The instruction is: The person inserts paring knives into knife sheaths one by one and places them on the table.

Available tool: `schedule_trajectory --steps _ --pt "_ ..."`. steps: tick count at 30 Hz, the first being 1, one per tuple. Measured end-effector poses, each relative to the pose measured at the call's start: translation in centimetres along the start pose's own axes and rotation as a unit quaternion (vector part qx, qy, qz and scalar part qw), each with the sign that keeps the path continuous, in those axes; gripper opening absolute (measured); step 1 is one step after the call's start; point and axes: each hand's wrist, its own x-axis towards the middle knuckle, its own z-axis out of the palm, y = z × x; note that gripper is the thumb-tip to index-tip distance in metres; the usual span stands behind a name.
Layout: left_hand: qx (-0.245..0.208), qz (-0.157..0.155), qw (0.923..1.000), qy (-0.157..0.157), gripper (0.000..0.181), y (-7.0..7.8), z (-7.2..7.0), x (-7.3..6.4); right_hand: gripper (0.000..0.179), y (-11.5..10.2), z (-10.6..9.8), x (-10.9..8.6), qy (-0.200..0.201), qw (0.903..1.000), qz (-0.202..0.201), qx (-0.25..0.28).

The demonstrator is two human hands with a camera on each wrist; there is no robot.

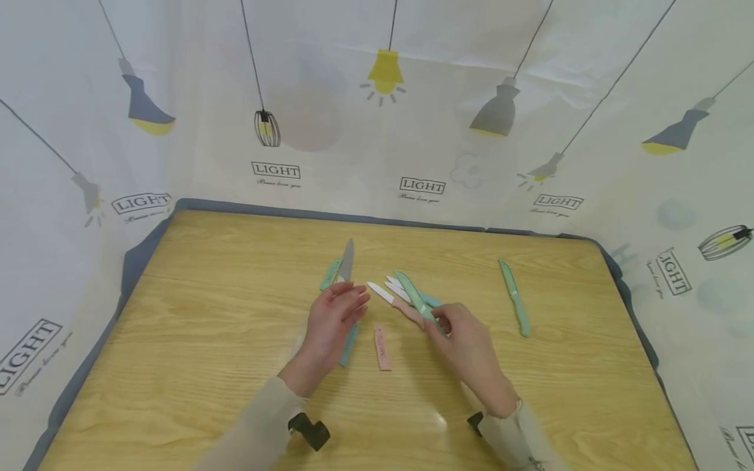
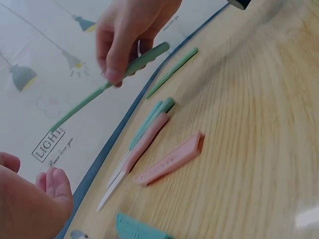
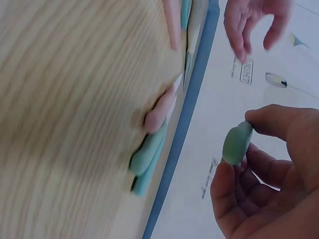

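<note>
My right hand pinches the handle of a green knife whose blade is inside a green sheath. Seen from the left wrist, this knife is raised over the table. My left hand holds nothing, its fingers loosely bent. Beyond it lies a knife with a grey blade, the handle hidden, next to a green sheath. Under the held knife lie a pink-handled knife with a white blade and a blue-handled knife. A green handle shows beside them.
Between my hands lies a pink sheath, with a blue sheath just left of it. Another sheathed green knife is at the right. A printed white curtain surrounds the wooden table.
</note>
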Motion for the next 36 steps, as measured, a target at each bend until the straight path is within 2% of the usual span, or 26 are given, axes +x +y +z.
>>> schedule_trajectory --steps 10,16,21,32,36 --pt "0.0 0.025 0.9987 0.045 0.029 1.6 -2.5 0.4 0.025 4.4 -2.4 0.4 -0.015 0.9984 0.054 -0.005" --pt "-0.007 0.033 0.9978 0.056 0.022 2.3 -3.6 0.5 0.032 7.2 -4.2 0.7 -0.032 0.9943 0.1 -0.019" --pt "-0.01 0.038 0.9973 0.063 0.02 2.7 -4.5 0.7 0.039 9.3 -5.4 0.9 -0.04 0.9918 0.119 -0.024" --pt "-0.006 0.036 0.9971 0.066 0.024 3.5 -5.9 0.5 0.048 13.0 -7.2 1.4 -0.081 0.9793 0.181 -0.038" --pt "0.0 0.039 0.9967 0.072 0.024 3.7 -6.3 0.4 0.053 15.0 -7.5 1.6 -0.086 0.9773 0.188 -0.045"
